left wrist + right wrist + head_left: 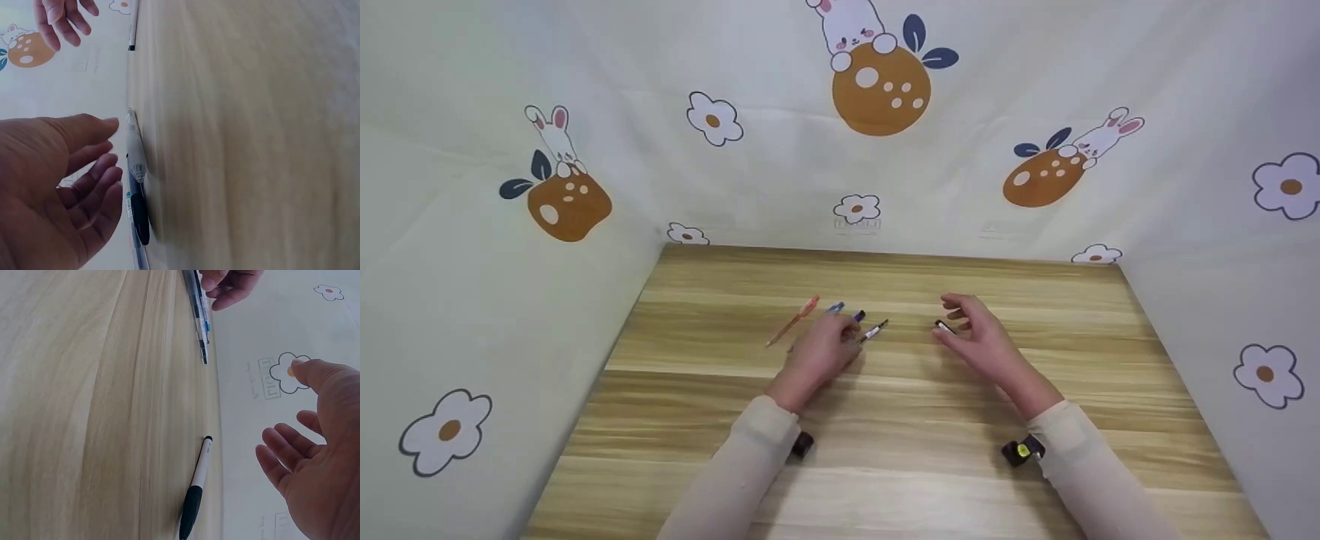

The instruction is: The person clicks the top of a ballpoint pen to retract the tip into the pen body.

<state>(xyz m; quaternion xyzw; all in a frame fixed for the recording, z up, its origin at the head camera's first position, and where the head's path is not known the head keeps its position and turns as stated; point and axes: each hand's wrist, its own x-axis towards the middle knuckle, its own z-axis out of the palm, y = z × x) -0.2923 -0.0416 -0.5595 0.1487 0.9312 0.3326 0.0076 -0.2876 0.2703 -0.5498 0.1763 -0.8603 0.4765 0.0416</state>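
Looking down from the head, the left hand (819,351) hovers over a cluster of pens (851,321) on the wooden table (885,465), an orange pen (793,321) lying just beside them; the right hand (976,335) hangs over a separate black pen (944,327), fingers loosely curved.

At the left wrist, the left hand (62,185) has relaxed, slightly spread fingers (93,180), holding nothing, near the pens (135,174).

At the right wrist, the right hand (315,461) is empty, fingers (278,453) parted, apart from the black pen (197,486).
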